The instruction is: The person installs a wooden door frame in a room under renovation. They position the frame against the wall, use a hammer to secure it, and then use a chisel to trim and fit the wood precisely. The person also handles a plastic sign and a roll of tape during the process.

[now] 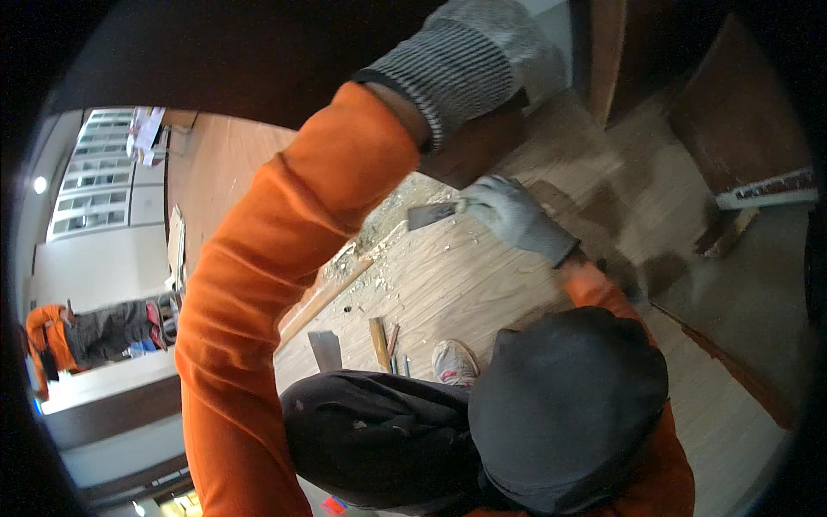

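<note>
Left hand [469,69] in grey ribbed knit glove, matt cloth; sleeve orange woven fabric, matt. Right hand [517,215] in grey coated work glove, slightly rough, gripping flat grey metal scraper blade [431,214], dull finish. Pale wood plank floor [465,284]: matt, grain visible, dusty, rough crumbly debris toward far left. Near: black matt cloth trousers [379,431], dark knit-look cap [568,405].
</note>
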A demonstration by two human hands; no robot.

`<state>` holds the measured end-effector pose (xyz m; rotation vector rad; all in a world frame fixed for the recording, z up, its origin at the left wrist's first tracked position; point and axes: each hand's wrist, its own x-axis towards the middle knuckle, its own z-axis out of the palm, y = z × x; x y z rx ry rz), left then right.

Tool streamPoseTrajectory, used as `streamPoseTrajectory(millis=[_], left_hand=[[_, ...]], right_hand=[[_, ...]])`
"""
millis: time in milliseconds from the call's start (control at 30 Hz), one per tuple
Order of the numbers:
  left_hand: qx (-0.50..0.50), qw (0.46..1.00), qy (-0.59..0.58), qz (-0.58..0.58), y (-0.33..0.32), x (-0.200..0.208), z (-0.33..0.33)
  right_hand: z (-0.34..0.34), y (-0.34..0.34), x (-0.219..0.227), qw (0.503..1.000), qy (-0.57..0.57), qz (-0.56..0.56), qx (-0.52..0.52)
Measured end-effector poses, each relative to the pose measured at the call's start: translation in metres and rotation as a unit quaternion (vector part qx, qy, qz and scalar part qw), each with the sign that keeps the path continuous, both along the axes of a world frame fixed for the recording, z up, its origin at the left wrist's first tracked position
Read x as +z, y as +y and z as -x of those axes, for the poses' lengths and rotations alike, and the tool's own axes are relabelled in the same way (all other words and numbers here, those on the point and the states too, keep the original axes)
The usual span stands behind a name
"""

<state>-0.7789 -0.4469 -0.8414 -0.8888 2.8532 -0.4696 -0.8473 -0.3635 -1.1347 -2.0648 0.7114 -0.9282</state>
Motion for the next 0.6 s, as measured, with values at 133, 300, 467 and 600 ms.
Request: streamPoseTrajectory(millis=[133, 300, 467, 600], left_hand=[[0.067, 0.994, -0.057, 0.068, -0.023, -0.039, -0.001], [0.058, 0.990, -0.107, 0.066, -0.027, -0.047, -0.006], [-0.014, 0.999, -0.032, -0.011, 0.000, -0.008, -0.007], [0.010, 0.997, -0.059, -0.057, -0.011, -0.017, -0.006]], right_hand=[[0.036, 0.003, -0.025, 0.979, -0.016, -0.147, -0.143], [0.049, -0.025, -0.033, 0.970, -0.013, -0.147, -0.191], [0.037, -0.056, -0.065, 0.973, -0.051, -0.105, -0.201], [-0.003, -0.053, -0.059, 0.966, 0.018, -0.013, -0.258]])
